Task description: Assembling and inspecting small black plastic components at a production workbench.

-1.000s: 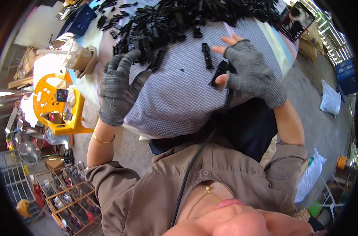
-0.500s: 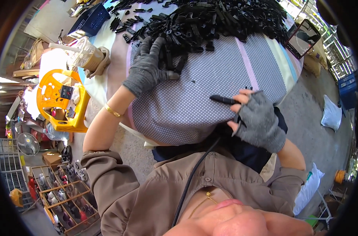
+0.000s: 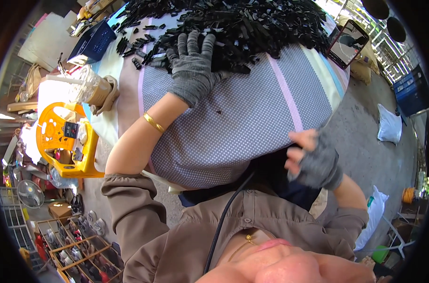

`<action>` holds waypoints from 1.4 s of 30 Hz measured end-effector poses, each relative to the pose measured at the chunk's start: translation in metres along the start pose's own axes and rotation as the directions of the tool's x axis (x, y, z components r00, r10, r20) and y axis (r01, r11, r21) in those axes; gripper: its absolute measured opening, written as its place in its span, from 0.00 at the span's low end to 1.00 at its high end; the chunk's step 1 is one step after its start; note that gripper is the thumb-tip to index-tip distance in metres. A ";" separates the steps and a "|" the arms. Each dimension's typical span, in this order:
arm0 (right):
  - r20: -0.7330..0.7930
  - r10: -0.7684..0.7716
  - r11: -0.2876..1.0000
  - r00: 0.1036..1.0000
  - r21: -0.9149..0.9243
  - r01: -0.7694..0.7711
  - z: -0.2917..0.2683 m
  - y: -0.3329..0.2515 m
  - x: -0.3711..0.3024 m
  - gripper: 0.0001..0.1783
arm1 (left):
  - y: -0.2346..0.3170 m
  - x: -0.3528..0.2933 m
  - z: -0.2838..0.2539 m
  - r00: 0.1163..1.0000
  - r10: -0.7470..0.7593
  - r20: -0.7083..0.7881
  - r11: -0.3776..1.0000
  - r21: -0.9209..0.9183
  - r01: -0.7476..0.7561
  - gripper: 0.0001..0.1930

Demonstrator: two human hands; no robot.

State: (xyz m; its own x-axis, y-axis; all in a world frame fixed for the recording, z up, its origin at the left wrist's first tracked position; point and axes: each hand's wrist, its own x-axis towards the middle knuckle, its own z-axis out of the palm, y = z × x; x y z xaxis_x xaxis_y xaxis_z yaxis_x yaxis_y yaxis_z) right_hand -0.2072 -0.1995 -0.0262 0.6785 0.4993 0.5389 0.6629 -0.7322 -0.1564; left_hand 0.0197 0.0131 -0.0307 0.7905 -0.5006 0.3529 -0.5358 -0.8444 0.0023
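Observation:
A heap of small black pieces [image 3: 257,35], shiny and elongated, covers the far part of the cloth-covered table [image 3: 252,113]. My left hand [image 3: 193,70], in a grey glove, lies on the near left edge of that heap with its fingers stretched and spread. Its thumb points right along the pieces. Off the near right edge of the cloth is my right hand [image 3: 318,158], in a grey glove with bare fingertips. Its fingers are bent and smeared by motion, and no object shows clearly in them.
A phone [image 3: 348,45] stands at the table's right edge. On the left are a lidded drink cup [image 3: 94,87], a dark blue basket [image 3: 92,43] and a yellow chair [image 3: 58,141]. A black cord [image 3: 224,217] runs down over my shirt. White bags [image 3: 389,125] lie on the right.
My left hand has moved right and farther onto the heap. My right hand has drawn back toward the near right; the long black piece it held no longer shows.

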 end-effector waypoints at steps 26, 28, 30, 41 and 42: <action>-0.050 0.383 0.904 0.922 -0.182 -0.386 0.036 0.122 0.089 0.12 | 0.026 -0.031 -0.037 0.825 0.554 -0.111 0.810 -0.155 -0.565 0.21; -0.059 0.338 0.929 0.939 -0.141 -0.343 0.034 0.111 0.089 0.12 | 0.036 -0.035 -0.055 0.936 0.347 0.065 0.925 -0.188 -0.330 0.22; -0.072 0.287 0.951 0.955 -0.097 -0.293 0.035 0.099 0.089 0.12 | 0.040 -0.031 -0.044 0.921 0.359 0.154 0.890 -0.352 -0.288 0.21; 0.181 0.293 0.956 0.939 -0.036 -0.291 0.023 0.088 0.072 0.10 | 0.033 -0.035 -0.017 0.916 0.392 0.078 0.763 -0.585 -0.277 0.19; 0.181 0.298 0.954 0.937 -0.038 -0.296 0.022 0.091 0.071 0.10 | 0.032 -0.034 -0.019 0.931 0.364 -0.025 0.586 -0.771 -0.249 0.20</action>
State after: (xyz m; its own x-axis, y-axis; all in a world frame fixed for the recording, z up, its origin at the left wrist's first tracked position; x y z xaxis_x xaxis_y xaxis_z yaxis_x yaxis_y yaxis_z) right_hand -0.0920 -0.2205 -0.0207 0.8907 0.3334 0.3089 0.4197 -0.8643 -0.2771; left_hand -0.0305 0.0066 -0.0247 0.5339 -0.7684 0.3528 -0.7401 -0.2230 0.6344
